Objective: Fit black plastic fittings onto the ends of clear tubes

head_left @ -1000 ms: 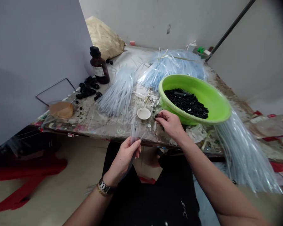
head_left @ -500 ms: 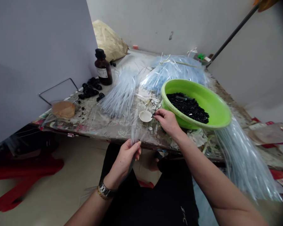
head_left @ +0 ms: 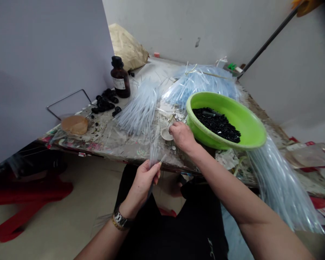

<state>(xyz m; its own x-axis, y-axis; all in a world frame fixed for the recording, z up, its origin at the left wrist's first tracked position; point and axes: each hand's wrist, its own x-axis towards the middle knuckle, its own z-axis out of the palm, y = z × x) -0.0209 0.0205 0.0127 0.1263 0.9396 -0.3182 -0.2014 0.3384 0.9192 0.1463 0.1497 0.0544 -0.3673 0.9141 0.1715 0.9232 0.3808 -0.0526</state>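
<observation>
Trousers, black ones, are being seen right up close, with a metal watch being worn on the left wrist. A skinny bunch of clear tubes is being gripped in the left hand, pretty snug between thumb and fingers, right by the near edge of a messy table; the upper ends are being pointed away over the tabletop. Off to the right, a bigger sheaf of tubes is being draped over the edge.

Further in, a little white dish is being partly covered by the right hand, which is being held over its right side with the fingers bunched. Whether anything's being pinched there can't be told, since the fingertips are being hidden; contact with the dish can't be made out either. Just beside that hand, a big green bowl is being partly filled by small black bits. Over on the left, black lumps are being kept in a cluster. A fan of tubes is being spread mid-table, beside a brown bottle. Past the bowl, a bluish pile of tubes is being crossed by a pale strip. Way at the back, a beige bag is being kept by the wall.
</observation>
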